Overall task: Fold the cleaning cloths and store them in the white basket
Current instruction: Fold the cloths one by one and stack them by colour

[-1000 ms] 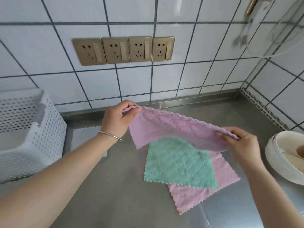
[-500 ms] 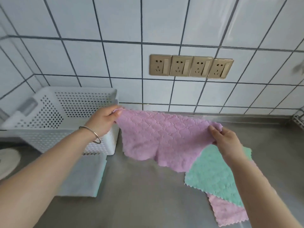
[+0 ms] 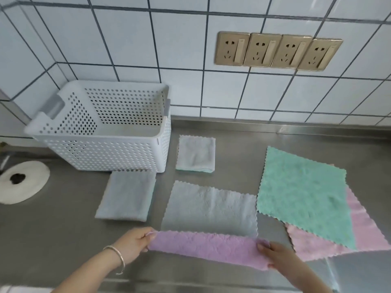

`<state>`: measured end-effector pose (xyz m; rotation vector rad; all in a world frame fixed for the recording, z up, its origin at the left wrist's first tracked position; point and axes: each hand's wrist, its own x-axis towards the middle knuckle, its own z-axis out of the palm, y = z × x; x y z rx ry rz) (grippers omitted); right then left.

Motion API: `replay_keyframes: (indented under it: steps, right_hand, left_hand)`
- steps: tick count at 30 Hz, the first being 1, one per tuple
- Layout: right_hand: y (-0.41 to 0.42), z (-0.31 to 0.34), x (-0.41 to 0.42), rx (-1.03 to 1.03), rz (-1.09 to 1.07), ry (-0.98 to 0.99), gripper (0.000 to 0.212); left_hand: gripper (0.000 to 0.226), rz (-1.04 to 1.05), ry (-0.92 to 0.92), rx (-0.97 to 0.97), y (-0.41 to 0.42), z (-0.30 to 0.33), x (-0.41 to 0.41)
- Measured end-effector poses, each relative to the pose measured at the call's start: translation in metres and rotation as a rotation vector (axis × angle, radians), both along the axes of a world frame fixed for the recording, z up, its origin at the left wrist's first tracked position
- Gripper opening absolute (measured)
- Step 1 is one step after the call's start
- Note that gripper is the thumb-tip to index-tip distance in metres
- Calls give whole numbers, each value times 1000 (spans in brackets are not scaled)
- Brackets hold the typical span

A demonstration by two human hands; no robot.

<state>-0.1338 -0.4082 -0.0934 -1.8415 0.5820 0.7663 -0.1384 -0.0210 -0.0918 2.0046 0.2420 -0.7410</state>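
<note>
A purple cloth (image 3: 208, 248) lies on the steel counter with its grey underside (image 3: 211, 208) spread away from me and its near edge turned up. My left hand (image 3: 133, 244) pinches the left near corner. My right hand (image 3: 275, 256) pinches the right near corner. The white perforated basket (image 3: 101, 149) stands at the back left and looks empty. Two folded grey cloths sit by it: one (image 3: 195, 154) to its right, one (image 3: 127, 197) in front of it. A green cloth (image 3: 300, 195) lies flat on a pink cloth (image 3: 364, 231) at the right.
A tiled wall with a row of gold sockets (image 3: 277, 51) rises behind the counter (image 3: 53, 229). A white round object (image 3: 21, 187) sits at the far left.
Both hands brought the purple cloth down from the air onto the counter, close to me. The view swung left and down, showing the whole basket and the folded cloths.
</note>
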Motion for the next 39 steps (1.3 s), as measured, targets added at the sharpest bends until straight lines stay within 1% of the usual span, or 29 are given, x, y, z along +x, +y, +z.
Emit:
replay_keyframes:
  steps: [2, 5, 8, 10, 12, 16, 18, 21, 24, 27, 34, 37, 39]
  right_hand:
    - [-4, -7, -7, -34, 44, 46, 12]
    - [-9, -4, -12, -24, 74, 108, 10]
    - [-8, 1, -10, -10, 103, 154, 8]
    - [-7, 3, -2, -29, 143, 130, 12]
    - [-6, 4, 9, -72, 137, 76, 20]
    - [-6, 2, 34, -219, 136, -85, 24]
    - [-6, -2, 44, -271, 137, -153, 27]
    - [-4, -7, 57, -292, 124, -184, 31]
    - [-5, -15, 64, -363, 116, -191, 32]
    - [-5, -20, 65, -464, 154, -203, 31]
    - [-4, -28, 73, -510, 123, -180, 33]
    - [-5, -28, 77, -541, 112, -170, 30]
    - [-4, -29, 79, -572, 99, -144, 38]
  left_hand:
    - [22, -27, 41, 21, -2, -9, -7]
    - [22, -40, 118, 6, -6, -11, -9]
    - [21, -102, 119, 53, -7, -10, -1]
    - [20, -94, 118, 55, -7, -4, 12]
    - [20, -96, 68, 85, -10, -1, 31]
    - [18, -92, -112, 234, -30, 9, 72]
    - [23, -97, -159, 315, -35, 5, 87]
    - [27, -121, -197, 438, -41, -3, 104]
    - [28, -193, -207, 575, -48, -11, 116]
    - [30, -211, -180, 661, -55, -19, 122]
    - [33, -208, -135, 722, -60, -28, 131]
    - [33, -184, -107, 732, -64, -26, 133]
    - [32, -167, -82, 743, -66, -24, 134]
